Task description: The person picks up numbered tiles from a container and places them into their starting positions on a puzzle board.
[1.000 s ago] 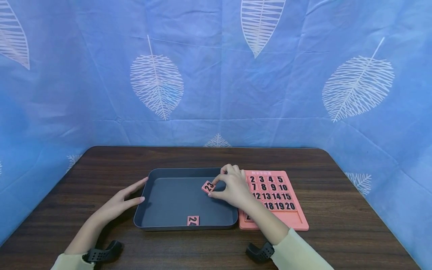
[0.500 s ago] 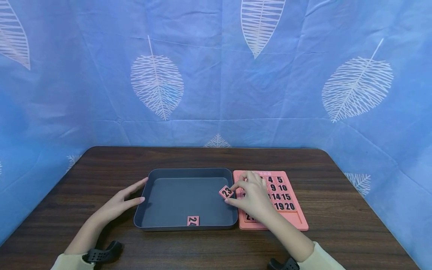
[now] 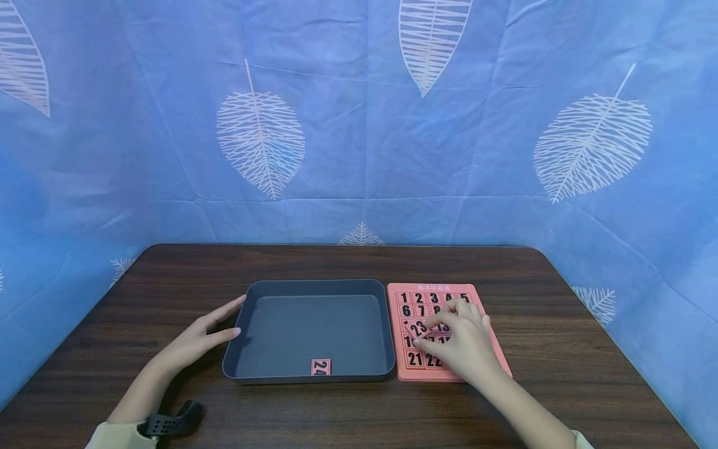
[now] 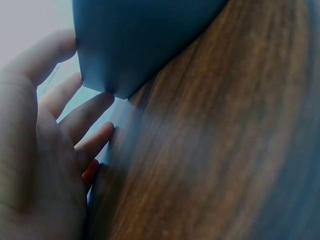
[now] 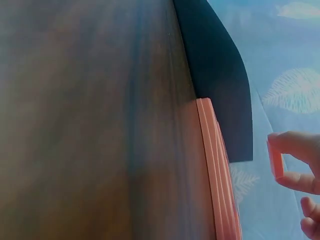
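My right hand [image 3: 468, 342] pinches a pink number tile marked 23 [image 3: 417, 328] between thumb and index finger, turned at a slant over the left part of the pink number board [image 3: 499, 362]. In the right wrist view the tile [image 5: 275, 159] shows edge-on, raised above the board [image 5: 220, 175]. Tiles 21 [image 3: 414, 359] and 22 lie in the board's bottom row; my fingers hide several others. My left hand [image 3: 197, 340] touches the left side of the dark grey tray [image 3: 235, 355] with its fingers extended. A tile marked 24 [image 3: 321, 367] lies in the tray by its front wall.
The tray and board stand side by side on a dark wooden table [image 3: 280, 418]. A black band [image 3: 174, 419] is on the left wrist. Behind the table hangs a blue cloth [image 3: 348, 125] with white leaf prints.
My right hand has carried tile 23 rightward from above the tray to over the board, uncovering the board's left column. My left hand stays at the tray's side.
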Demonstrator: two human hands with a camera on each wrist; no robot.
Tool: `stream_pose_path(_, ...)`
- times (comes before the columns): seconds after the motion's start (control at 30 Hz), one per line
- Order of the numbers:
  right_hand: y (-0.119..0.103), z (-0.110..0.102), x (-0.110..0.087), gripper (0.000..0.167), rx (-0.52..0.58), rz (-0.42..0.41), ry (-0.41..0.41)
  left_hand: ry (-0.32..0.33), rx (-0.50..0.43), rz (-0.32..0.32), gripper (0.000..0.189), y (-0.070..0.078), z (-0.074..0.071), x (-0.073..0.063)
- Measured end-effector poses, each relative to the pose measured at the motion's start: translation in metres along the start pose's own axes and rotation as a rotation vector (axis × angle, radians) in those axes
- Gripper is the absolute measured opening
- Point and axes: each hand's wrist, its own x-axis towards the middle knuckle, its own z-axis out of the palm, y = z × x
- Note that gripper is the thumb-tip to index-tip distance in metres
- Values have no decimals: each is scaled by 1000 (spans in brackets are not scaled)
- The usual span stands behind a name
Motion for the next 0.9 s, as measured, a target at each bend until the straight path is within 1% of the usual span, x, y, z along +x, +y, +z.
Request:
stream_pose_path(0.13, 9, -7, -10, 26, -40, 16, 22, -2, -6, 1, 64, 1, 0, 0)
stream_pose_path(0.43, 18, -19, -30, 27, -113, 106, -23, -10, -17, 2, 63, 1, 1, 0)
stream_pose_path(0.7, 25, -21, -45, 29, -160, 155, -34, -3, -8, 7, 63, 0, 1, 0)
stream_pose_path(0.9, 28, -21, -49, 29, -164, 177, -52, 1, 0, 1, 63, 0, 1, -1)
